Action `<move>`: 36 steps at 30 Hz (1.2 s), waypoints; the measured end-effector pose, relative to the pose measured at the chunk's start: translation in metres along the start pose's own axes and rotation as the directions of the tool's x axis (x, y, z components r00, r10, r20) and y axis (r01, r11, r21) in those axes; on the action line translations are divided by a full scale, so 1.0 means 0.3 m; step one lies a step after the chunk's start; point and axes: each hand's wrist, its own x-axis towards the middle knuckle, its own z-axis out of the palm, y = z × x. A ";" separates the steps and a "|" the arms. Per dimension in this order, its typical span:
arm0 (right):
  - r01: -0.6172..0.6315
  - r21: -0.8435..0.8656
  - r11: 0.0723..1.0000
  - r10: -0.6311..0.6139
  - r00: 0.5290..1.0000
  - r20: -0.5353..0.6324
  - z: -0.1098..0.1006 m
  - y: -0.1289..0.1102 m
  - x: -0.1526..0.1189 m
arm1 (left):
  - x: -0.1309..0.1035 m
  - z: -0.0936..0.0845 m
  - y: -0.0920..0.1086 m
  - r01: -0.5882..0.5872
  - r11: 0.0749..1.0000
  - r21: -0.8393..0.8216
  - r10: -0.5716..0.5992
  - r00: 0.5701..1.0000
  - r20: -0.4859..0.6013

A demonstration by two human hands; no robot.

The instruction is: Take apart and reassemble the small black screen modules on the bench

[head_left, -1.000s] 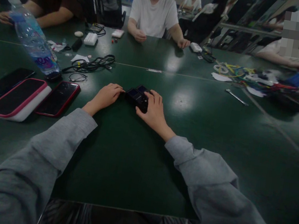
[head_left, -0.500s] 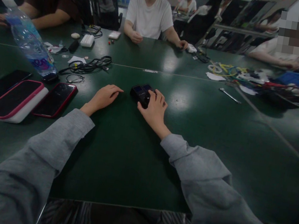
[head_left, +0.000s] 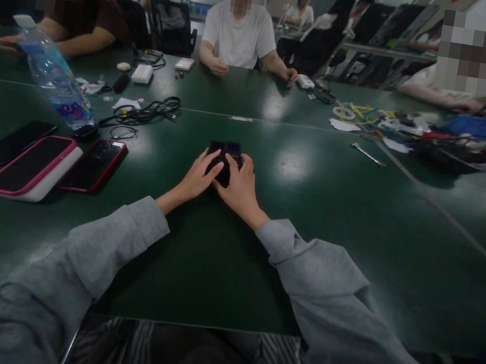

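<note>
A small black device (head_left: 226, 148) with two dark, glossy panels on top lies on the green table in front of me. My left hand (head_left: 199, 176) is closed round its left side, the thumb reaching over the near part. On the opposite side my right hand (head_left: 241, 182) grips it, fingers curled along the edge and thumb on top. Both hands hide the sides and much of the near end of the device.
At left lie a red-edged phone (head_left: 95, 166), a pink-framed device (head_left: 33, 166), a dark flat phone-like slab (head_left: 16, 143) and a tilted water bottle (head_left: 56, 78). Black cables (head_left: 148, 111) lie behind. A wrench (head_left: 368, 155) and tangled wires (head_left: 373, 116) are right. Several people sit around.
My left hand has moved right onto the device and taken hold of its left side. The device has turned to sit squarer to me; my right hand stays on it.
</note>
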 end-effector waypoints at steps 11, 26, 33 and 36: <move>0.032 0.059 0.998 -0.036 0.996 0.077 0.002 0.015 -0.010 | 0.002 -0.015 -0.025 -0.046 0.997 0.068 0.045 0.999 0.022; 0.059 0.212 0.976 -0.082 0.991 0.102 0.005 0.030 -0.005 | -0.001 0.001 -0.056 -0.102 0.990 0.098 0.098 0.994 0.042; 0.068 0.334 0.940 -0.097 0.993 0.073 0.015 0.065 0.012 | -0.013 0.016 -0.041 -0.168 0.961 0.220 0.171 0.985 0.008; 0.084 0.364 0.928 -0.113 0.992 0.060 0.014 0.074 0.019 | -0.018 0.014 -0.030 -0.193 0.948 0.252 0.191 0.981 0.034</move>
